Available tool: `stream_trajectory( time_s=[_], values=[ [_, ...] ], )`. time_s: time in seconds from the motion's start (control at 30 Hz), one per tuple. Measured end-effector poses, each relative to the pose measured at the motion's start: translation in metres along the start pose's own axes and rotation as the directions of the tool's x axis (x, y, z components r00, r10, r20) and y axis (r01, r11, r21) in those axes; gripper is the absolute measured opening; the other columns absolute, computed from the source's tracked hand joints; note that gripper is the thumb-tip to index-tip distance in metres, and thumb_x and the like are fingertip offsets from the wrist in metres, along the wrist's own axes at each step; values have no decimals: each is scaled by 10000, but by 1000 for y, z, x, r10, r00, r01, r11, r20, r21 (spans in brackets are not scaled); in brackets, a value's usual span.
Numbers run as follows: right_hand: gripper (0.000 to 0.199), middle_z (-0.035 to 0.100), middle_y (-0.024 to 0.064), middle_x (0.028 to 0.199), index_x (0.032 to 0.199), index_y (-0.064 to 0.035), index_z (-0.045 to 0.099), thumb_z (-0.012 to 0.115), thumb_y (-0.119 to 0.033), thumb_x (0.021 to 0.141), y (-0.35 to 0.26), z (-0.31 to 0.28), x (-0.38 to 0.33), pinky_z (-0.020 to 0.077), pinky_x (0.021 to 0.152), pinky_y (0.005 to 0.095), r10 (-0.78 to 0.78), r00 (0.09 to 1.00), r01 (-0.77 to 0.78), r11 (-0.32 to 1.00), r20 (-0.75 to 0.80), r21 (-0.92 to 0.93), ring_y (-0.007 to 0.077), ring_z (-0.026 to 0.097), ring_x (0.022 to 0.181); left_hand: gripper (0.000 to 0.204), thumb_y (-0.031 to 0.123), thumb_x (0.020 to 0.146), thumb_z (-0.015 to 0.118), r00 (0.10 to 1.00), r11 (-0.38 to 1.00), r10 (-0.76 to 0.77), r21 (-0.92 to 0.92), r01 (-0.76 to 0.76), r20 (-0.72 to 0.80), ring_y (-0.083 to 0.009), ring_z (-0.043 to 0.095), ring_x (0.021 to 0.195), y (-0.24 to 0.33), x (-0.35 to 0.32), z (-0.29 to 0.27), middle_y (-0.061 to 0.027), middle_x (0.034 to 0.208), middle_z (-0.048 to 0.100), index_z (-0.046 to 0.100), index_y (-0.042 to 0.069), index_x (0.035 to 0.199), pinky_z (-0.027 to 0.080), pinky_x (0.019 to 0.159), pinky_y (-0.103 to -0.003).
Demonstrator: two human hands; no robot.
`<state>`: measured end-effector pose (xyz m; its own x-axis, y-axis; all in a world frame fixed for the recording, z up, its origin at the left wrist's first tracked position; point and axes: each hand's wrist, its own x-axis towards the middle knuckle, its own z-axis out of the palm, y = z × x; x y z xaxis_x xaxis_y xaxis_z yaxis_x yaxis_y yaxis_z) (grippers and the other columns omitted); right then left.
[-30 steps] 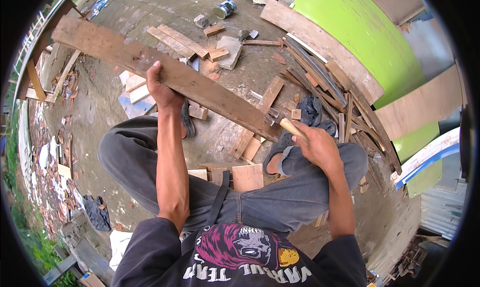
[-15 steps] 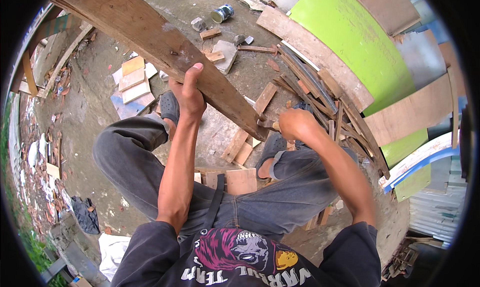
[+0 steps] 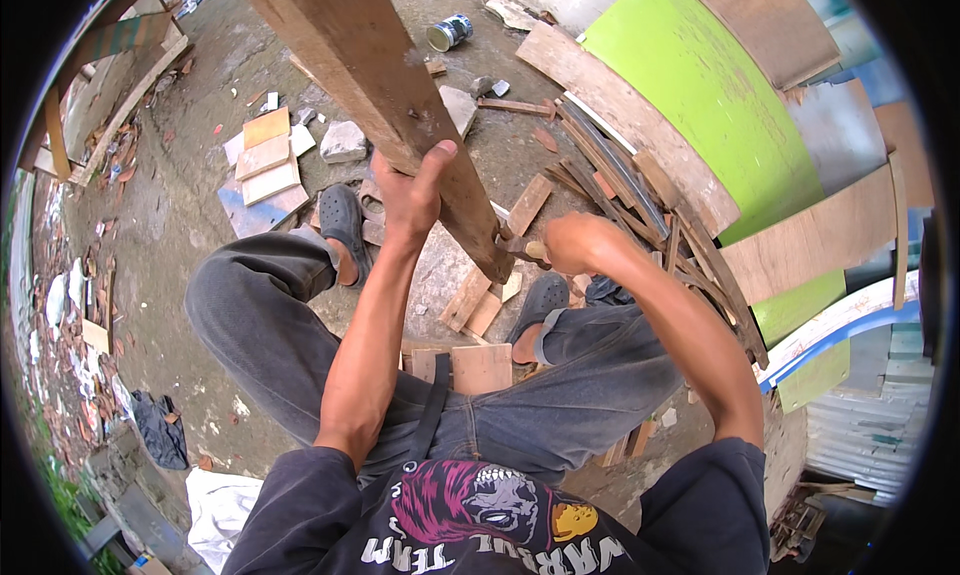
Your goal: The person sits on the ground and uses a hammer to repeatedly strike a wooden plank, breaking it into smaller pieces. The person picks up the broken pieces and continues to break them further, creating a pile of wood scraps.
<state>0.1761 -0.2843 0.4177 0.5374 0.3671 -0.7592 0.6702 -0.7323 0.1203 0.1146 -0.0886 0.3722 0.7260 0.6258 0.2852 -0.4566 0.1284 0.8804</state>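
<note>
gripped in the left hand (image 3: 408,197): long weathered brown wooden plank (image 3: 385,105), tilted up over the knees. right hand (image 3: 578,245) closed on a pale wooden tool handle (image 3: 530,249) at the plank's lower end. work there seemingly underway, unfinished.

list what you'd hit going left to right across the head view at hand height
stacked wood tiles → left shoe → left hand on the plank → right hand → green panel

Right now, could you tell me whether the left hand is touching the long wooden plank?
Touching. The head view shows the left hand wrapped around the edge of the long wooden plank, thumb over its near face.
</note>
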Motion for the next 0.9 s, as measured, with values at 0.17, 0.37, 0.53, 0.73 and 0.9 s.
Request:
stream_trajectory(
  time_s=[0.17, 0.37, 0.53, 0.73, 0.9],
  values=[
    [242, 682, 230, 899, 1093, -97, 682, 594, -233, 913, 18, 32, -8, 519, 770, 479, -83, 983, 113, 977, -166, 180, 400, 661, 885, 420, 177, 785, 687, 997, 992, -62, -114, 58, -34, -187, 592, 946, -14, 11, -23, -106, 1040, 623, 562, -55, 1111, 469, 838, -327],
    [305, 674, 234, 971, 1169, -71, 657, 606, -224, 909, 19, 77, -14, 514, 785, 474, -121, 933, 252, 892, -338, 375, 417, 646, 892, 383, 158, 806, 686, 998, 998, -13, 59, 9, 57, -179, 587, 928, 0, -2, -8, -105, 1054, 626, 574, -50, 1108, 470, 826, -329],
    [359, 662, 243, 1007, 1229, -61, 628, 624, -233, 914, 27, 131, -7, 510, 774, 452, -82, 839, 394, 774, -537, 496, 413, 646, 890, 450, 215, 806, 684, 991, 994, -99, -54, 95, -85, -194, 590, 919, -21, 14, -26, -113, 1025, 610, 552, -53, 1143, 485, 821, -343],
    [405, 666, 238, 1056, 1300, -104, 600, 651, -179, 905, 39, 163, -8, 526, 769, 366, 171, 712, 429, 661, -681, 616, 370, 685, 893, 440, 307, 867, 557, 946, 969, -126, -242, 53, -299, -244, 623, 852, -32, 63, -107, -130, 960, 597, 543, -12, 1170, 526, 782, -403],
    [408, 691, 211, 1022, 1297, -114, 608, 656, -185, 898, 47, 169, 3, 530, 741, 382, 313, 554, 502, 614, -771, 609, 380, 679, 882, 515, 328, 867, 543, 946, 953, -183, -284, 103, -269, -232, 611, 869, -28, 58, -105, -121, 944, 597, 519, -8, 1256, 514, 800, -392]
  ],
)
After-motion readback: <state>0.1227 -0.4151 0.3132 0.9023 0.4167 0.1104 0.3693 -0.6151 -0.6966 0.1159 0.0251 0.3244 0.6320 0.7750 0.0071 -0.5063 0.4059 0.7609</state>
